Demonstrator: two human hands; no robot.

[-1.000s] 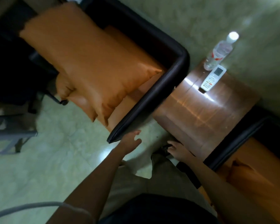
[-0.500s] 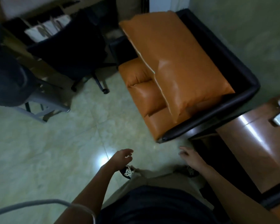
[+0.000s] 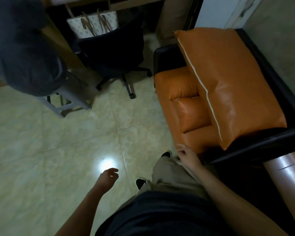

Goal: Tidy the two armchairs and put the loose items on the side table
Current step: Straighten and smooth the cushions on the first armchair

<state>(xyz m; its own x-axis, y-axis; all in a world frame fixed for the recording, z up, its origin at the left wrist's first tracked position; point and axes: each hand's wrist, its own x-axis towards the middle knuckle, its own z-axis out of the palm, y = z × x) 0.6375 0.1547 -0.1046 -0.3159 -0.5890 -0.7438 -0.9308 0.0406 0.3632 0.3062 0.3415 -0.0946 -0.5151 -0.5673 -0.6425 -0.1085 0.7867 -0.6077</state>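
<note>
An armchair (image 3: 293,106) with a black frame and orange seat fills the right of the view. A large orange cushion (image 3: 235,82) leans across its back and far armrest. A smaller orange cushion (image 3: 191,114) lies on the seat in front of it. A corner of the brown side table (image 3: 289,178) shows at the lower right edge. My left hand (image 3: 109,176) hangs over the floor with loosely bent fingers and holds nothing. My right hand (image 3: 186,155) hangs near the seat's front edge, fingers loosely curled, empty.
A black office chair (image 3: 112,53) on castors stands at the back, with paper bags (image 3: 92,24) behind it. A grey stool (image 3: 70,97) with dark cloth over it stands at the left. Pale floor tiles (image 3: 49,150) stretch across the left and middle.
The view has swung left, away from the side table with the bottle and remote. The armchair now sits at the right. Both hands stay low and empty.
</note>
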